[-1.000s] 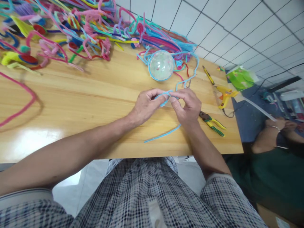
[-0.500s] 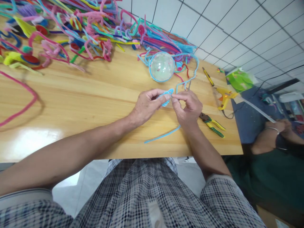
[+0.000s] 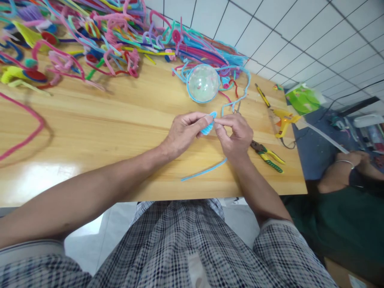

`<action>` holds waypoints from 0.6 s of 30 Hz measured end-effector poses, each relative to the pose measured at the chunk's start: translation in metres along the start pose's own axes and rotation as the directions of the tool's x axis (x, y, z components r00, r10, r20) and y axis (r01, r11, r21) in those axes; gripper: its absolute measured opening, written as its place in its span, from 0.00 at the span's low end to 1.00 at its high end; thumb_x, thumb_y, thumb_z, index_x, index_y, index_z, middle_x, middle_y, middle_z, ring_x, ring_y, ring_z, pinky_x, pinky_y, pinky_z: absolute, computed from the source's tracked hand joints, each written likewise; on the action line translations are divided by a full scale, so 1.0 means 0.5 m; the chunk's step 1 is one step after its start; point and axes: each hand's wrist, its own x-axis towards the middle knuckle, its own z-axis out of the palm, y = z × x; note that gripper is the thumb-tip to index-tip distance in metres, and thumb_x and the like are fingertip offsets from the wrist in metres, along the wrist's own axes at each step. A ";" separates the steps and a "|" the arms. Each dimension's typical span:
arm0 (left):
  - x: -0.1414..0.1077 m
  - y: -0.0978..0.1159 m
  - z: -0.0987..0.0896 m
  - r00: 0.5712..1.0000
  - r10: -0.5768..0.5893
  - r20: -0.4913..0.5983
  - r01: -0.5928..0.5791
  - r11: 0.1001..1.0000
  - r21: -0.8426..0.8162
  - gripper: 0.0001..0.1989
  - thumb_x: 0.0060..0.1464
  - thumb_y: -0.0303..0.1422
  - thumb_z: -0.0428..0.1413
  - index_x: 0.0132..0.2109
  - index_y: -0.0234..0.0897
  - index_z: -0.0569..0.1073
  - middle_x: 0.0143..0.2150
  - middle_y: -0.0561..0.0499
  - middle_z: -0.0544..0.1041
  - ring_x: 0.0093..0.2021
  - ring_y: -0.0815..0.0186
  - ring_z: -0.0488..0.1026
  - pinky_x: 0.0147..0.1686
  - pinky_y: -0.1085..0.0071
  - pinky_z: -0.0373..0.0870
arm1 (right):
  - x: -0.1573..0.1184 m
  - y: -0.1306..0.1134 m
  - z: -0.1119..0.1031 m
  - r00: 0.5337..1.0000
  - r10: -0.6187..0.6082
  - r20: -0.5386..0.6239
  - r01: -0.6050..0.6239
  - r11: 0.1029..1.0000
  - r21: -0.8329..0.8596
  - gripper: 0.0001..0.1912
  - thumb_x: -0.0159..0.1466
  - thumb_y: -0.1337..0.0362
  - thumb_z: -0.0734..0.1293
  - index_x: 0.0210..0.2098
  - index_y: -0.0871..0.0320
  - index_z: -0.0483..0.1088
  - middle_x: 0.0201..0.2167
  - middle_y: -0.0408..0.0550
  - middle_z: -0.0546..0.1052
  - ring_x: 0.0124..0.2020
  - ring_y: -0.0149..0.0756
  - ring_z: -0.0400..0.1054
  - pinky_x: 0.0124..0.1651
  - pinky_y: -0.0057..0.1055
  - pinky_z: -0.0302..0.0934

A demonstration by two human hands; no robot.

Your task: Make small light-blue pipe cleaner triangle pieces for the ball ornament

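Between my hands is a small light blue coil of pipe cleaner (image 3: 207,129). My left hand (image 3: 186,130) pinches it between thumb and fingers. My right hand (image 3: 235,134) is closed at the coil's right edge, thumb and forefinger pressed together on its blue strand. A loose blue length (image 3: 204,172) lies below, running toward my right hand. Just beyond my hands sits a clear dome (image 3: 203,83) with a blue rim, and from near it a bent light blue pipe cleaner (image 3: 248,82) curves down behind my right hand.
Colourful pipe cleaners (image 3: 120,36) pile along the table's far side. At right lie pliers (image 3: 267,156), a yellow glue gun (image 3: 283,120) and a yellow cutter (image 3: 263,96). A person's arm (image 3: 337,176) is beyond the right edge.
The blue coil has turned a little in my fingers, showing more of its ridged face. Both hands have shifted very slightly left in the view, as has the dome.
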 end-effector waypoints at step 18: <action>0.005 0.004 -0.006 0.994 -0.106 0.020 0.107 0.988 -0.108 0.21 0.55 0.51 0.76 0.33 0.38 0.84 0.28 0.52 0.78 0.28 0.70 0.69 0.29 0.71 0.68 | -0.016 -0.002 0.012 0.857 0.479 0.190 -0.513 0.760 0.400 0.18 0.71 0.41 0.78 0.41 0.49 0.84 0.33 0.41 0.82 0.33 0.34 0.75 0.40 0.34 0.73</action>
